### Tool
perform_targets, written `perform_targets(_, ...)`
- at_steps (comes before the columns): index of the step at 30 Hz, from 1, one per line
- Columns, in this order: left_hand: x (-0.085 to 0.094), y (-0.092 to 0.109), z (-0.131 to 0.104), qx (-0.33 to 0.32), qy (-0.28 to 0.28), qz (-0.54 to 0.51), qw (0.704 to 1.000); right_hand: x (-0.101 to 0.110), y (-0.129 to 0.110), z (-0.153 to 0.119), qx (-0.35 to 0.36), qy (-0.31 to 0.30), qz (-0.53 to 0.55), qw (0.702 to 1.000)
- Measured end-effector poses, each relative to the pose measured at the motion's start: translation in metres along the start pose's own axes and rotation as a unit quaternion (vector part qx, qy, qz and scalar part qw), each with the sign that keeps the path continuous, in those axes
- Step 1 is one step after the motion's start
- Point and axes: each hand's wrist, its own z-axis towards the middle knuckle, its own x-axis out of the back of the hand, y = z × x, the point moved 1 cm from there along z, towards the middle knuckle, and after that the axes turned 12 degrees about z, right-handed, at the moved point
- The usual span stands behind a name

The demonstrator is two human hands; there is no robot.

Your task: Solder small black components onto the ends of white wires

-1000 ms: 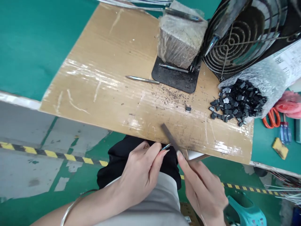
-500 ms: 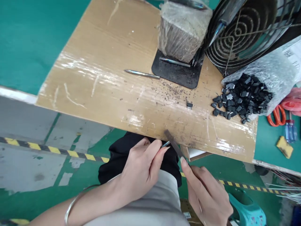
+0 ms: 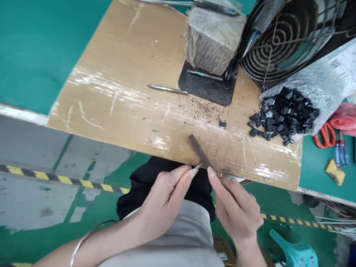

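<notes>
My left hand [image 3: 169, 200] is closed in a pinch around a slim metal soldering iron tip [image 3: 198, 166], most of it hidden in my fingers. Its pointed end meets the side of a flat dark file [image 3: 199, 147]. My right hand [image 3: 236, 207] grips the file's lower end, thumb along it, and the blade slants up to the left over the table edge. A similar long pointed soldering tip [image 3: 167, 89] lies on the cardboard [image 3: 116, 122]. Another metal tip [image 3: 205, 75] rests on the black base plate [image 3: 205, 89]. Dark filings [image 3: 204, 107] are scattered below that plate.
A plastic-wrapped block [image 3: 215, 44] stands behind, beside a fan [image 3: 274, 46] with a soldering iron [image 3: 257, 31] before it. Small black connectors [image 3: 286, 113] spill from a bubble-wrap bag [image 3: 328, 85]. Orange-handled scissors [image 3: 325, 135], screwdrivers [image 3: 341, 152] and a yellow sponge [image 3: 335, 172] lie right.
My right hand has pushed the file up and to the left, so more of it lies over the cardboard. The left hand's tip has shifted slightly and now touches nearer my right thumb.
</notes>
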Motion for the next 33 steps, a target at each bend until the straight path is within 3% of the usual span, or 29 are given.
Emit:
perform_targets(6, 0.002, 0.004, 0.002, 0.006, -0.007, -0.023, 1.000, 0.008, -0.005, 0.001, -0.001, -0.004, -0.004, 1.000)
perform_targets(10, 0.003, 0.004, 0.004, 0.008, -0.004, -0.032, 0.999, 0.002, -0.001, 0.007, 0.018, 0.005, -0.002, 1.000)
perform_targets(16, 0.004, 0.004, 0.004, 0.029, -0.029, -0.045, 0.998, 0.004, 0.000, -0.010, -0.007, -0.023, -0.004, 1.000)
perform_targets(21, 0.003, -0.001, 0.000, -0.039, 0.023, 0.048, 0.998, 0.000, -0.003, 0.002, 0.002, -0.008, 0.012, 1.000)
perform_targets(26, 0.001, -0.006, -0.001, -0.134, 0.098, 0.175, 0.970, 0.011, -0.006, -0.001, -0.009, -0.055, -0.004, 0.998)
perform_targets(33, 0.000, -0.005, 0.001, -0.189, 0.116, 0.231, 0.947, 0.003, -0.005, 0.008, -0.011, -0.016, -0.018, 1.000)
